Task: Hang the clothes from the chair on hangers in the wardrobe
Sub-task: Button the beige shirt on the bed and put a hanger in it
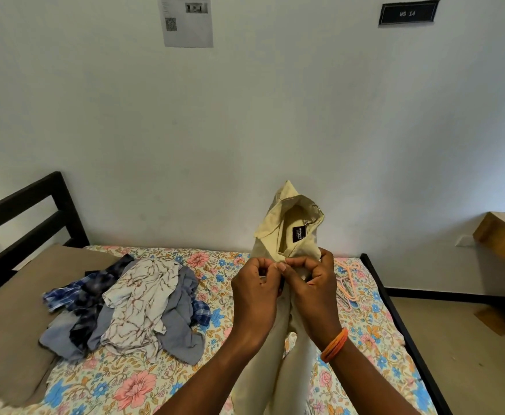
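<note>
Both hands are up front, close together: the left hand (255, 287) and the right hand (314, 284) each pinch the front of a cream shirt (290, 232) just below its collar, holding it up over the flowered bed (131, 387). Left of them lies a heap of clothes (128, 307); behind the right hand, a pink hanger (348, 283) rests on the sheet.

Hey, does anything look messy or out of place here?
Yes. A crumpled pile of clothes lies in a heap on the floral bedsheet, none on hangers. An orange hanger lies loose on the bed right of the cream shirt both hands are holding.
</note>
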Action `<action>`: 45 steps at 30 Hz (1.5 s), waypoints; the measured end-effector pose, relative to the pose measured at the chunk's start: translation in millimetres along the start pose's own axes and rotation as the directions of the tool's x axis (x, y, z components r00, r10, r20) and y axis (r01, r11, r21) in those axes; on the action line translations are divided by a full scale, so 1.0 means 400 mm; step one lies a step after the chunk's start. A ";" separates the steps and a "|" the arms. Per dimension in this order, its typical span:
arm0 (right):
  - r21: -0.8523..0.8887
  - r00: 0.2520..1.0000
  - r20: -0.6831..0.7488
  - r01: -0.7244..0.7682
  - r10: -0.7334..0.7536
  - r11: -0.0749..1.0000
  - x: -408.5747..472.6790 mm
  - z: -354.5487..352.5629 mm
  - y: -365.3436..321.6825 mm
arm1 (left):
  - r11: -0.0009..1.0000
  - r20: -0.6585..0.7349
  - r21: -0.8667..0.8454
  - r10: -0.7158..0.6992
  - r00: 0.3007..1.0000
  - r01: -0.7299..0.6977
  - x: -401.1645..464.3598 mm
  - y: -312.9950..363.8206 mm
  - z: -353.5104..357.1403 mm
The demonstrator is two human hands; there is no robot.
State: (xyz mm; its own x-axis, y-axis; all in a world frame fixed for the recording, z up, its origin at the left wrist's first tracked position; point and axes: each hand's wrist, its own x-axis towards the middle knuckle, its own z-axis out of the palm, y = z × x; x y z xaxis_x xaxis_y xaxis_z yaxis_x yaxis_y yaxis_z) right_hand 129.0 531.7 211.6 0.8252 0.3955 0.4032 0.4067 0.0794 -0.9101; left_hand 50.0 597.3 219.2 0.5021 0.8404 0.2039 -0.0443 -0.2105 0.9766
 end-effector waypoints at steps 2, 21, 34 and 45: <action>0.003 1.000 -0.021 -0.021 0.021 1.000 0.001 0.001 0.000 | 1.000 0.045 -0.007 0.030 0.999 -0.030 -0.005 0.001 -0.005; 0.203 0.993 -0.053 -0.095 0.107 0.975 -0.037 0.010 -0.032 | 0.985 0.051 -0.165 -0.038 0.998 0.046 -0.029 -0.011 -0.001; 0.028 0.998 0.042 -0.042 0.041 0.999 0.000 -0.035 -0.011 | 0.997 0.071 -0.073 0.016 0.997 -0.010 -0.010 -0.002 -0.017; -0.126 0.999 0.012 0.035 -0.034 0.991 0.001 -0.033 0.008 | 0.990 0.152 -0.003 0.136 0.979 -0.138 0.012 0.001 -0.040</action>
State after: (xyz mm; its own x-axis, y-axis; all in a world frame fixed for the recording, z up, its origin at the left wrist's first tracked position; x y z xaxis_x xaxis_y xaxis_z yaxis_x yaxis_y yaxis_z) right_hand 136.0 520.1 210.1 0.8062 0.4033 0.4328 0.4818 -0.0229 -0.8760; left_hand 38.5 609.2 221.5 0.6170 0.7179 0.3224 -0.1157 -0.3225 0.9395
